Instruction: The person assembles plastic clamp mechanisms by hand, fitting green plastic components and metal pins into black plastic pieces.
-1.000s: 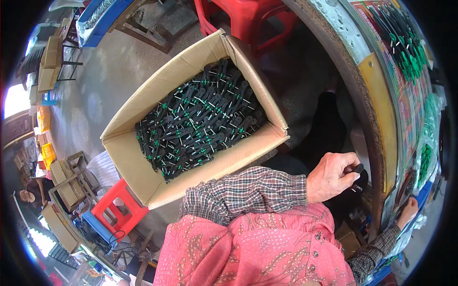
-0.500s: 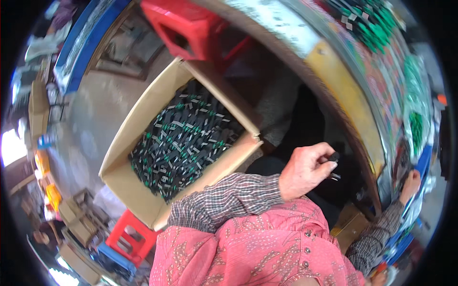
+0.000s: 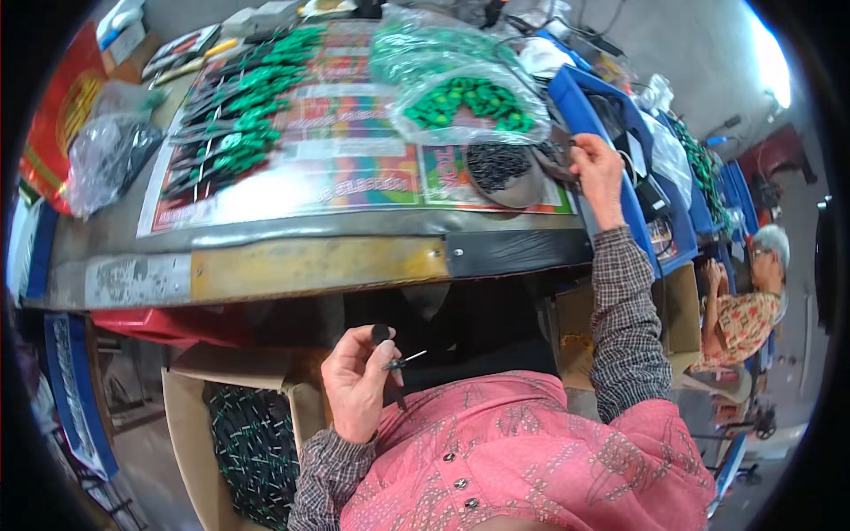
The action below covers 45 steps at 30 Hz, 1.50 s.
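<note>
Seven o'clock, left hand [image 3: 356, 380] pinched a black part [image 3: 381, 334], likely light, stiff, best body-held; two o'clock, right hand [image 3: 600, 177], grip unclear!

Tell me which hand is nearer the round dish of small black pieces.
Right. The right hand is close by the dish, on its right side. The left hand is farther off, to the dish's left and on the body's side of the table edge.
</note>
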### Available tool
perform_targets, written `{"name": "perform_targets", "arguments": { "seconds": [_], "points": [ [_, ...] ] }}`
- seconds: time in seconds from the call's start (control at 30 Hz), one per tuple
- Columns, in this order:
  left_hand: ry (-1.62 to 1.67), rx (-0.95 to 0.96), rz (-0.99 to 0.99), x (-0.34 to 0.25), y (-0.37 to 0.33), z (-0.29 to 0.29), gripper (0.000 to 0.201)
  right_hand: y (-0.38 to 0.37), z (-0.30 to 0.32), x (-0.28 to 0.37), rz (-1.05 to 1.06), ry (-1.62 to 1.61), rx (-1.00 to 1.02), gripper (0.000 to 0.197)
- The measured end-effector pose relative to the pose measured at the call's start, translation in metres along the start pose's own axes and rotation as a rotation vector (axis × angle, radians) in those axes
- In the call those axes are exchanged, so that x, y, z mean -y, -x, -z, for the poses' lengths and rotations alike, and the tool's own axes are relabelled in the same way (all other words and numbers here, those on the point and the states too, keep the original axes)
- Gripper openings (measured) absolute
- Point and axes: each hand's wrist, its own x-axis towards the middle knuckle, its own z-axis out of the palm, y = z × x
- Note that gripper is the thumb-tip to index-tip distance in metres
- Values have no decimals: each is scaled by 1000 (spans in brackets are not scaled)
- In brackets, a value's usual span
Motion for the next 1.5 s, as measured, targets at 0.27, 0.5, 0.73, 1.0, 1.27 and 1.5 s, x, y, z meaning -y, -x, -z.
{"name": "perform_targets", "arguments": {
  "seconds": [0.27,0.5,0.73,1.0,1.27,1.5],
  "points": [
    [-19,26,-28,-5,5,-30,14,18,5,20,-94,-317,41,17],
    [-28,73,-16,-11,0,-42,16,70,11,90,-3,-508,266,13],
    [-4,61,14,-8,2,-42,18,142,6,142,-45,-772,672,14],
    [-36,103,40,-2,12,-38,13,162,-6,155,143,-752,817,11],
    [-77,116,72,-4,16,-40,11,165,-7,159,241,-660,829,17],
    [-150,113,59,-5,19,-39,10,159,-5,167,278,-592,914,18]
  ]
}}
